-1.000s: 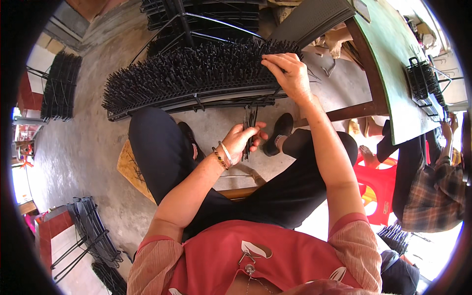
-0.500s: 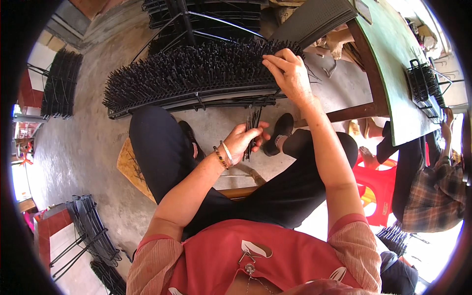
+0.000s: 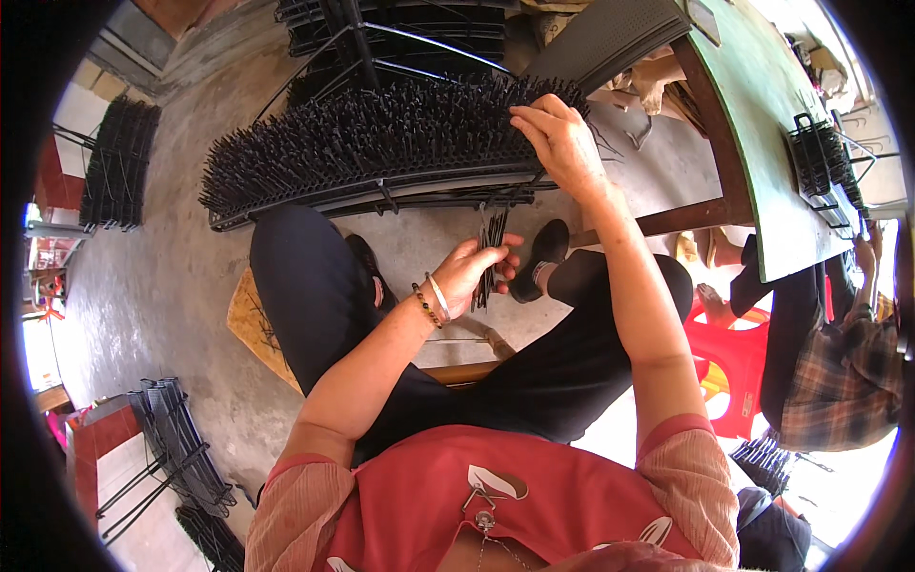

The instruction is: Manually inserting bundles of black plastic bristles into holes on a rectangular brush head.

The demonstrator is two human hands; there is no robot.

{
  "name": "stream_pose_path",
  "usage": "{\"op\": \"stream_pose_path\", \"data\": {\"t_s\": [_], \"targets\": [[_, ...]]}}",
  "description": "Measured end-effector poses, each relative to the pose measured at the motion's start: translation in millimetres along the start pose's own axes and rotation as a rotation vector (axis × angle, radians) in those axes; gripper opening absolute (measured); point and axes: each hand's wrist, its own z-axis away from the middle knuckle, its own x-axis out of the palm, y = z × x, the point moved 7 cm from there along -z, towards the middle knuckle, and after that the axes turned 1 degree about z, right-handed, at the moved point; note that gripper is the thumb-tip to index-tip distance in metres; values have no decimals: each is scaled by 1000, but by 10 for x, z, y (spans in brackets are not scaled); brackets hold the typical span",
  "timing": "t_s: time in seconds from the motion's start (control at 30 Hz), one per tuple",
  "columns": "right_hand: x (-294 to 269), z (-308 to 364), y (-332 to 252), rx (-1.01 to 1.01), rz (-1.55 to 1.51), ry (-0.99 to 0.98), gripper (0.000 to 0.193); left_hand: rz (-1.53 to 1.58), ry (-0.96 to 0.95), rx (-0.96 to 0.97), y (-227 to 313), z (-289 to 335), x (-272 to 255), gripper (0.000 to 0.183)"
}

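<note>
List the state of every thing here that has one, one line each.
Spiked black rack: lying across in front of the knees, packed with upright pins.
Right hand: grip on the rack's right end.
Left hand: closed around a bundle of thin black pins.
Green table: standing, holding a small black rack.

Red apron [image 3: 457, 496] over peach short-sleeved top; black trousers [image 3: 315, 296], dark shoes; beaded bracelet and bangle [image 3: 431, 300] above apron, at wrist.

left hand [image 3: 469, 275] – mid-frame, fingers curled shut, wrist bent, forearm rising from lower left | right hand [image 3: 560, 143] – arm stretched forward, fingers bent down, seemingly pinching; fingertips hidden
</note>
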Motion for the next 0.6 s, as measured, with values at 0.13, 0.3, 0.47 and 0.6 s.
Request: {"op": "stream_pose_path", "data": {"t_s": [0.13, 0.3, 0.47, 0.6], "targets": [[42, 20, 18, -19, 44, -41, 18, -21, 8, 2, 21, 20, 48, 30], [-30, -10, -30, 7, -10, -31, 15, -10, -14, -18, -30, -4, 8, 32], [-42, -7, -42, 51, -82, -43, 12, -9, -1, -12, 3, 12, 5, 32], [-79, -15, -81, -23, 46, 11, 11, 96, -1, -36, 12, 6, 31, 31]]}}
